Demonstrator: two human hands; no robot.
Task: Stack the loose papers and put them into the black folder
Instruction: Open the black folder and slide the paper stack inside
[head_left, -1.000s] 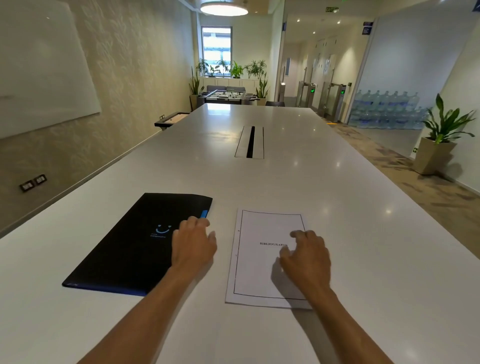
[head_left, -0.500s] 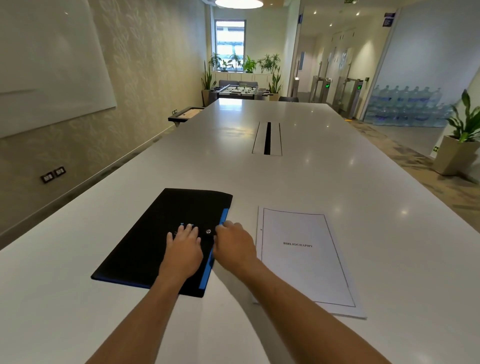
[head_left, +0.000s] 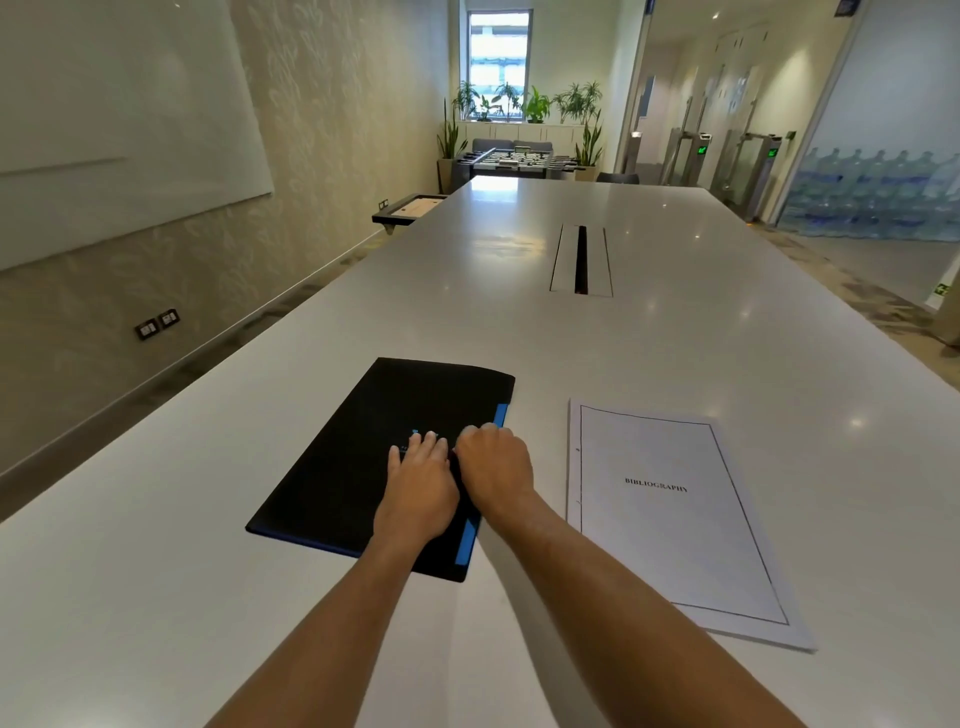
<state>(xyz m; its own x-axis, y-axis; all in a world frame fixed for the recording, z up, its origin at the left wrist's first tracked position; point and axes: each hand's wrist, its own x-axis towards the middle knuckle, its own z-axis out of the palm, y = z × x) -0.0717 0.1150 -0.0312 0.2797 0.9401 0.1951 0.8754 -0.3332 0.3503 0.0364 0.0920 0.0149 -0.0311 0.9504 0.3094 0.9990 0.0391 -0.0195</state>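
My left hand (head_left: 420, 486) lies flat on the black folder (head_left: 358, 457), fingers spread and gripping nothing. My right hand (head_left: 493, 467) sits curled at the folder's blue right edge; whether those fingers pinch the flap I cannot tell. The folder lies closed near the desk's (head_left: 675, 322) near edge, with the stacked papers (head_left: 670, 519) just beside it on the right, apart.

Office: conference table (head_left: 675, 322), whiteboard (head_left: 119, 119), turnstiles (head_left: 748, 166)
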